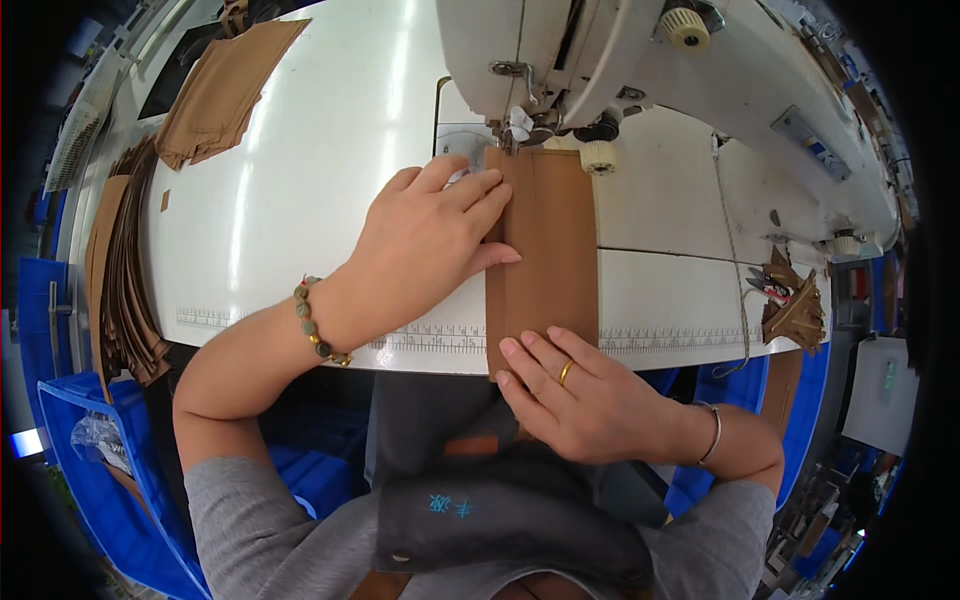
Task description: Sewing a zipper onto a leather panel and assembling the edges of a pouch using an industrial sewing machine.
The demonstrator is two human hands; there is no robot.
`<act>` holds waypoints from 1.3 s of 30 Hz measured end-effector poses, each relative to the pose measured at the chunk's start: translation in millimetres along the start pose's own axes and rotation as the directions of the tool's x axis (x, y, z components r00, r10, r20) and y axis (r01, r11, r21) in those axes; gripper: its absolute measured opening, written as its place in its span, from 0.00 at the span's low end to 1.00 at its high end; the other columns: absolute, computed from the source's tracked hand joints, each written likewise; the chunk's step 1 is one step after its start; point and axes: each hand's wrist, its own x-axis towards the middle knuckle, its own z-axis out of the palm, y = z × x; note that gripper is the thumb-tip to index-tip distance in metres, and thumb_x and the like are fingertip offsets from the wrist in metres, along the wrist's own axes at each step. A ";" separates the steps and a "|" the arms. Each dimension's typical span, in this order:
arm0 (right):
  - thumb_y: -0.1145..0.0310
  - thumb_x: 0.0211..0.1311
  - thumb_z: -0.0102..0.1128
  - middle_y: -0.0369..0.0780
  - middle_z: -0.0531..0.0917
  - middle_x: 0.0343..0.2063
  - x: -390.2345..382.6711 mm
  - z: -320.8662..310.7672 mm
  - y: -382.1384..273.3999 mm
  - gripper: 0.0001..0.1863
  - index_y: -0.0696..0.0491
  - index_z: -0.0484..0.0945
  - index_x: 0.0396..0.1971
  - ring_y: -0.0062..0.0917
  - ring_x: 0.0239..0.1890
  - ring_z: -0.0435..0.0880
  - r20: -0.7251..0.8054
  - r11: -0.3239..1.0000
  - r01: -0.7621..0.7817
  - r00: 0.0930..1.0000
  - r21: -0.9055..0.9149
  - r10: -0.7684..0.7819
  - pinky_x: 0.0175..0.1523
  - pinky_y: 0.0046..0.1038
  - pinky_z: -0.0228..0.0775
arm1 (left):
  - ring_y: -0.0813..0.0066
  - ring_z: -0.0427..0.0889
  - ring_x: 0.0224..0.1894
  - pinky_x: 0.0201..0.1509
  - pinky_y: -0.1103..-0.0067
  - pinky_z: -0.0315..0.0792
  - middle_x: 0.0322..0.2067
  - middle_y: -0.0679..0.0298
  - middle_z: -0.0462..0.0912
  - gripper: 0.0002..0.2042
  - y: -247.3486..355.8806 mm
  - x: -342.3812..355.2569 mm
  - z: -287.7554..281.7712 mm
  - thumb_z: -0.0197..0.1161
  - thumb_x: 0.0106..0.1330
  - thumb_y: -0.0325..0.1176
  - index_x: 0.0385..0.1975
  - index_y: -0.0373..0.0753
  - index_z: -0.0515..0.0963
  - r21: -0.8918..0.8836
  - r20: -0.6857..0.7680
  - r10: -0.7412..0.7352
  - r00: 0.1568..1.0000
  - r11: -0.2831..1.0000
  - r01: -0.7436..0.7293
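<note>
A long brown fabric piece (548, 235) lies flat on the white sewing table, its far edge at the needle and presser foot (512, 135) of the sewing machine (620, 60). My left hand (435, 225) rests along the left edge of the piece, fingers spread and pointing toward the presser foot, thumb on the fabric. At the near end of the piece, over the table's front edge, my right hand (575, 395) lies with its fingers stretched out on the cloth; its thumb is hard to make out. Neither hand is closed around the fabric.
Brown fabric panels (225, 90) lie at the far left, above a thick hanging stack of brown strips (125, 270). Small scissors (770, 290) sit by brown scraps (798, 310) on the right. A cord (728, 230) hangs there. A blue bin (120, 470) stands lower left.
</note>
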 end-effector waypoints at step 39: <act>0.70 0.60 0.62 0.45 0.83 0.57 31.5 50.2 105.9 0.16 0.57 0.83 0.48 0.35 0.49 0.88 -0.176 0.965 -0.246 0.950 0.090 0.259 0.50 0.36 0.78 | 0.58 0.77 0.62 0.70 0.63 0.69 0.60 0.61 0.82 0.34 -8.6 -0.5 3.7 0.75 0.49 0.47 0.57 0.36 0.79 -0.076 0.154 -0.064 0.986 0.994 0.077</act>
